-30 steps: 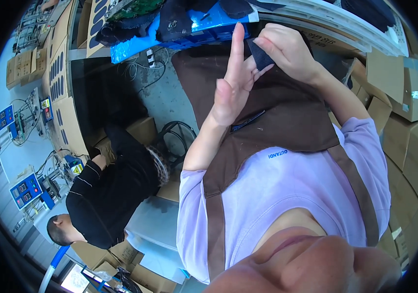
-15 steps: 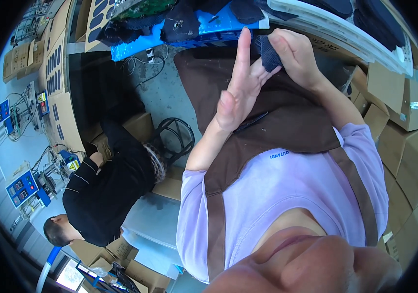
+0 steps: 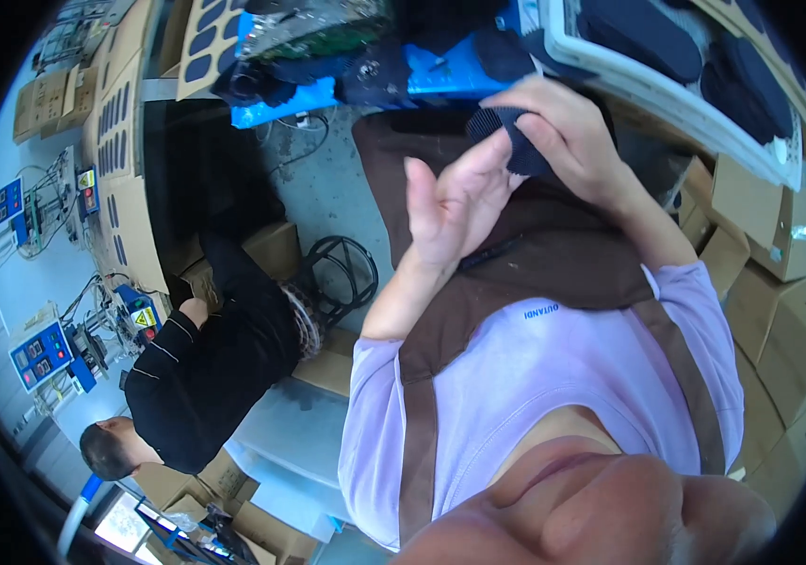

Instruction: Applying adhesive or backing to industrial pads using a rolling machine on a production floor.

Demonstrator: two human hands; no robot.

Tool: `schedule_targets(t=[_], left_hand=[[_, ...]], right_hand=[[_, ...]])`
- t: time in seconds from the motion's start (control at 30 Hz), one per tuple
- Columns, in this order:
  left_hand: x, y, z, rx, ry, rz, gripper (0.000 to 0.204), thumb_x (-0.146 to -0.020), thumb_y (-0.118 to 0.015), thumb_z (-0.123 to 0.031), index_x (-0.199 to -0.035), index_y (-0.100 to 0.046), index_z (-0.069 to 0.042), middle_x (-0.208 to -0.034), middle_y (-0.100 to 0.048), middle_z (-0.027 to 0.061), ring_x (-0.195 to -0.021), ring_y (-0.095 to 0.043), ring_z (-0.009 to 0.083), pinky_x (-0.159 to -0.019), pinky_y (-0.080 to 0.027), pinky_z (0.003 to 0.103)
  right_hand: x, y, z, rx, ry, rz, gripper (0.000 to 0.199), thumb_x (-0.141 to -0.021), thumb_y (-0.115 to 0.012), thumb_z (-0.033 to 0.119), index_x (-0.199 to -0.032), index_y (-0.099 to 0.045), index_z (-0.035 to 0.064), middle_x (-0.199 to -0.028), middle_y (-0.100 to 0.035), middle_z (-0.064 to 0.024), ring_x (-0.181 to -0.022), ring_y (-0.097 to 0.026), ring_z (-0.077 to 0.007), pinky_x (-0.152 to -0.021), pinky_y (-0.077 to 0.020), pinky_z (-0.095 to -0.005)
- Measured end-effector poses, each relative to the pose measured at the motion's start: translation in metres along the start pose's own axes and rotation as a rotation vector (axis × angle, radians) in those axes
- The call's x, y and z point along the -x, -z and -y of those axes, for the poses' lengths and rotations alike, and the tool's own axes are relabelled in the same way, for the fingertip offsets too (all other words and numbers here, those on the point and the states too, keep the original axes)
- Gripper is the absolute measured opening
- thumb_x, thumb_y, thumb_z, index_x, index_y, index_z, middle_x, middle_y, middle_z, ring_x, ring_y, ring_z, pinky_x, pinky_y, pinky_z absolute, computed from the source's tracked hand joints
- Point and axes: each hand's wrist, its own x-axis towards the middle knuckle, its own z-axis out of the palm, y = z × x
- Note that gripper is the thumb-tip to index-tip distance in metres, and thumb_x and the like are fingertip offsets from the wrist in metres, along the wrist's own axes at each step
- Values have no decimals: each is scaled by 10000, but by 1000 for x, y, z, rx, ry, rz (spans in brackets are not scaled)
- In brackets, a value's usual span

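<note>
Above my brown apron point(image 3: 563, 235), my two hands meet at a small dark navy fabric piece point(image 3: 527, 158) with a ribbed part beside it. My right hand point(image 3: 574, 141) is closed on the fabric, its thumb lying over the near side. Palm up, my left hand point(image 3: 459, 207) has its thumb spread away and its fingers stretched toward the piece. The left fingertips touch the fabric and are partly hidden by it. A dark pen-like item point(image 3: 489, 254) sits at the apron's front.
A white tray point(image 3: 648, 89) with dark padded pieces stands at the far right, near a blue bin point(image 3: 440, 71) heaped with dark scraps. Cardboard boxes point(image 3: 780, 301) are stacked on the right. At left, a person in black point(image 3: 224, 348) bends beside a bench with control boxes point(image 3: 42, 347).
Both hands have drawn slightly nearer to me with the fabric. The left index finger, upright before, now reaches toward the piece. The right fingers have shifted over its far edge.
</note>
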Motion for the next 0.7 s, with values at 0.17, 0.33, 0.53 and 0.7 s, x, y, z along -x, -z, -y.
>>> schedule_targets(t=[0.17, 0.33, 0.53, 0.7], left_hand=[[1, 7, 11, -244, 57, -90, 911, -984, -323, -684, -1509, -347, 60, -1541, -415, 183, -1397, -419, 264, -1186, -279, 441], [-4, 4, 18, -283, -23, -108, 672, -1031, -481, -493, -1464, -452, 21, -1462, -506, 150, -1286, -513, 217, -1116, -387, 372], [-3, 8, 16, -103, -61, -416, 295, -1046, -548, -247, -1138, -676, 3, -1005, -695, 45, -811, -626, 84, -732, -523, 195], [7, 12, 13, -560, -123, -516, 190, -1004, -604, -155, -1022, -692, 12, -825, -672, 45, -698, -605, 97, -663, -512, 201]], right_hand=[[6, 1, -8, 98, -217, 59, 163, -979, -535, 85, -938, -663, -6, -797, -654, -69, -662, -556, -223, -641, -442, -292], [11, -6, -5, -26, -359, -102, 161, -978, -521, 67, -1002, -648, -30, -911, -649, -114, -750, -568, -234, -700, -460, -305], [19, -20, 14, 205, 29, 195, 305, -964, -457, -10, -1230, -607, -28, -1218, -630, -169, -1063, -621, -316, -953, -491, -360], [30, -26, 21, -59, -295, 274, 412, -991, -428, 11, -1391, -527, -11, -1410, -560, -167, -1262, -561, -319, -1084, -427, -364]])
